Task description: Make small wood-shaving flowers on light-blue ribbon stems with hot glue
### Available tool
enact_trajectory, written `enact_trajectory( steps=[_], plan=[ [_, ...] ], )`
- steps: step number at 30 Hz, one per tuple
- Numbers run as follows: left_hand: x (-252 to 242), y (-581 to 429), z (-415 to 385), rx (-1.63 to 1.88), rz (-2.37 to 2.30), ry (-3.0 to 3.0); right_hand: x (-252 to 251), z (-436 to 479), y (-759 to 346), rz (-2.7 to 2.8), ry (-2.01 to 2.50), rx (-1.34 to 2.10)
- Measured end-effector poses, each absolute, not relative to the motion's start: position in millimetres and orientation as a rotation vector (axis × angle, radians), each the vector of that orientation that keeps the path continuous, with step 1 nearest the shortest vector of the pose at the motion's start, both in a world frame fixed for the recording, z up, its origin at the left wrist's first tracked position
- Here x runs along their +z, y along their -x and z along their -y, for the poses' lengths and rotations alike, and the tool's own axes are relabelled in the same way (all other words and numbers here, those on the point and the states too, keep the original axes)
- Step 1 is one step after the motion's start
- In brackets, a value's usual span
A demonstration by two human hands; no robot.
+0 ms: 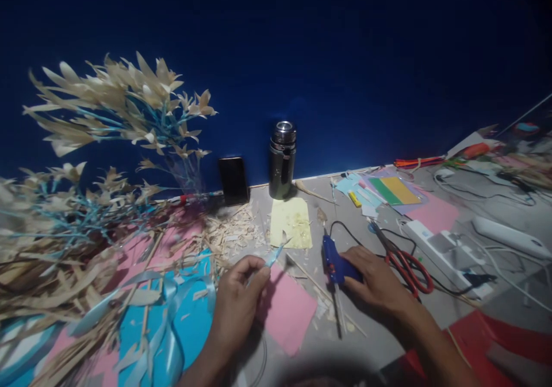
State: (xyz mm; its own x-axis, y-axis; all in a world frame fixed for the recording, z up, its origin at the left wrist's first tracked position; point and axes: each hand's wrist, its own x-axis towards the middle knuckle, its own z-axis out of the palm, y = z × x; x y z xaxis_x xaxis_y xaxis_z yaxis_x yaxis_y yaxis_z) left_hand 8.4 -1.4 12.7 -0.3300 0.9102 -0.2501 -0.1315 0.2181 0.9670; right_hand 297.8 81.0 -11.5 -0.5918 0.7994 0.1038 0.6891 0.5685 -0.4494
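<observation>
My left hand [244, 286] pinches a short light-blue stem [275, 255] between thumb and fingertips. A small pale petal-like piece [285, 238] shows at the stem's far end. My right hand [371, 272] is wrapped round the handle of a blue glue gun [333, 260], whose nozzle points away from me and which has a glue stick out of its back. Before my hands lies a stained yellow sheet [291, 223]. A pink sheet [288, 312] is partly under my left hand. Thin sticks [313, 280] lie between the two hands.
Pale flowers [146, 88] on blue stems stand at the left. Dry husk strips [81, 266] and blue ribbon [172, 312] cover the left side. A flask [282, 160] and a phone [233, 181] stand at the wall. Red-handled scissors [409, 269] and a power strip [444, 255] lie right.
</observation>
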Motion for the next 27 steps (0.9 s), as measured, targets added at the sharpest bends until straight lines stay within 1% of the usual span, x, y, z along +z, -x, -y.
enact_trajectory(
  steps=[2,5,7,9,10,11,14,16,18,20,23,27],
  plan=[
    [14,-11,3,1.301,-1.412,-0.725,-18,-87,-302,2.557,1.365,0.456],
    [18,-14,7,1.272,-1.297,-0.667,-19,-87,-302,2.562,1.422,0.435],
    [21,-16,9,1.231,-1.223,-0.629,-12,-82,-296,2.411,1.442,0.399],
    [25,-18,10,1.186,-1.126,-0.581,-4,-73,-282,2.147,1.412,0.459],
    [27,-20,11,1.159,-1.071,-0.551,0,-68,-273,2.004,1.352,0.581],
    [28,-21,11,1.132,-1.016,-0.517,3,-63,-262,1.873,1.256,0.793],
    [31,-25,13,1.061,-0.880,-0.409,7,-51,-228,1.478,0.909,1.565],
    [31,-26,15,1.024,-0.821,-0.359,6,-47,-211,1.204,0.750,1.864],
    [32,-27,17,0.994,-0.779,-0.330,6,-46,-201,1.013,0.688,2.002],
    [31,-27,18,0.974,-0.754,-0.320,7,-46,-196,0.915,0.683,2.035],
    [30,-27,18,0.967,-0.764,-0.342,13,-47,-193,0.872,0.670,1.980],
    [27,-28,20,1.031,-0.938,-0.504,18,-46,-188,0.849,0.678,1.880]
  ],
)
